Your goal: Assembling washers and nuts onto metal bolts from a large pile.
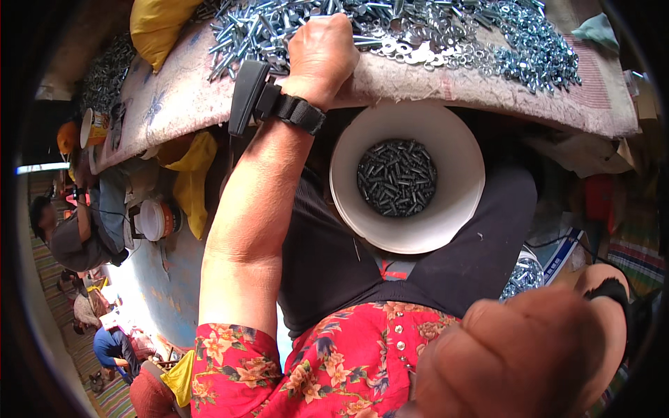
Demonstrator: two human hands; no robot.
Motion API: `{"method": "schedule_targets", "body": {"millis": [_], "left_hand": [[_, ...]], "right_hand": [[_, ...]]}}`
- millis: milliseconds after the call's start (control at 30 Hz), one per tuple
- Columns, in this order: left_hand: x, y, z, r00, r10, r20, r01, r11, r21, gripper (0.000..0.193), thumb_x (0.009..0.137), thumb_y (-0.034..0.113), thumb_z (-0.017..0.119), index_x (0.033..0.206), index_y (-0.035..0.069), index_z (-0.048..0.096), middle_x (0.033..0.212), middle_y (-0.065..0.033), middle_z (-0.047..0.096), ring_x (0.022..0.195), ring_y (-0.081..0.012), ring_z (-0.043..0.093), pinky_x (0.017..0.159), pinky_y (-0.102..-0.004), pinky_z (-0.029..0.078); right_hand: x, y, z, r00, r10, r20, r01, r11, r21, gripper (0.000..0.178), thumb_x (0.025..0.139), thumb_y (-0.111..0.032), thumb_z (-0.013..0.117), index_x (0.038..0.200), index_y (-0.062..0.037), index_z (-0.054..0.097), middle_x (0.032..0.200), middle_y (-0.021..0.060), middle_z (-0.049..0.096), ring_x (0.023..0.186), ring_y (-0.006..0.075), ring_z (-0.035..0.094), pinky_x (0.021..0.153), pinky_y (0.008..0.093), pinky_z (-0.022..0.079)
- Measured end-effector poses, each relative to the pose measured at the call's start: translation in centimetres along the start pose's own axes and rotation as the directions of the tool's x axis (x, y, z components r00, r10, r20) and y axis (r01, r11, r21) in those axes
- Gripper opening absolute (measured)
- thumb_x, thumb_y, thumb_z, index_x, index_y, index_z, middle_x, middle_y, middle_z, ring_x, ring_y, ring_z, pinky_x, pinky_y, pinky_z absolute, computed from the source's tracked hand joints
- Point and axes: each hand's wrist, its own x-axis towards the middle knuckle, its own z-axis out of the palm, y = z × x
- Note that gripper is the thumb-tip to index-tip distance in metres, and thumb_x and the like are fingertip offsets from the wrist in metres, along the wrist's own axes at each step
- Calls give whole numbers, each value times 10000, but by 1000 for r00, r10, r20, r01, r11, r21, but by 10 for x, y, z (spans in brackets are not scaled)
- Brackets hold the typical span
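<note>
My left hand (323, 53) is closed in a fist at the near edge of a pile of shiny metal bolts (254, 31) on a cloth-covered table. Whatever it grips is hidden behind the fingers. Just right of it lie flat metal washers (411, 52). Raised close to the camera at the lower right, my right hand (509, 348) is blurred, its fingers curled in; I cannot make out anything in them. Between my thighs stands a white bucket (451, 209), with many small dark metal cylindrical pieces (397, 177) at its bottom.
Small nuts (540, 59) are heaped at the table's right, near the cloth's edge (592, 115). A yellow bag (157, 31) sits at the upper left. Beside my right leg is a container of metal parts (524, 275). Other people (77, 237) sit at the far left.
</note>
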Motion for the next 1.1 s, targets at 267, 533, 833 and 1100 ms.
{"method": "schedule_targets", "body": {"millis": [267,533,833,1100], "left_hand": [[-22,-12,-8,968,-181,172,228,361,-904,429,787,51,607,1189,-46,496,759,-133,636,658,-187,656,566,-256,526],[-50,-22,-6,942,-172,287,237,-265,-935,338,855,90,599,1128,-14,427,888,-177,642,710,-213,664,579,-209,528],[-71,-13,5,926,-165,340,240,-438,-867,315,836,56,628,1073,-6,431,835,-181,651,653,-204,658,543,-230,530],[-69,-15,-4,913,-200,357,217,-504,-836,291,843,73,625,1046,-15,435,867,-187,649,657,-201,659,529,-206,518]], "right_hand": [[19,-13,-13,924,269,272,-93,848,-522,171,598,-210,587,550,-98,467,515,9,405,438,166,434,408,332,365],[31,44,60,843,-446,300,478,878,-39,118,645,-185,571,593,-92,521,547,38,455,471,182,486,417,301,401],[126,278,6,765,301,-569,-598,659,-456,295,736,-326,603,789,-48,685,754,189,651,724,346,648,684,417,523],[132,304,10,724,234,-648,-441,880,-176,216,711,-197,618,803,-3,646,781,147,666,693,270,659,624,369,514]]}}
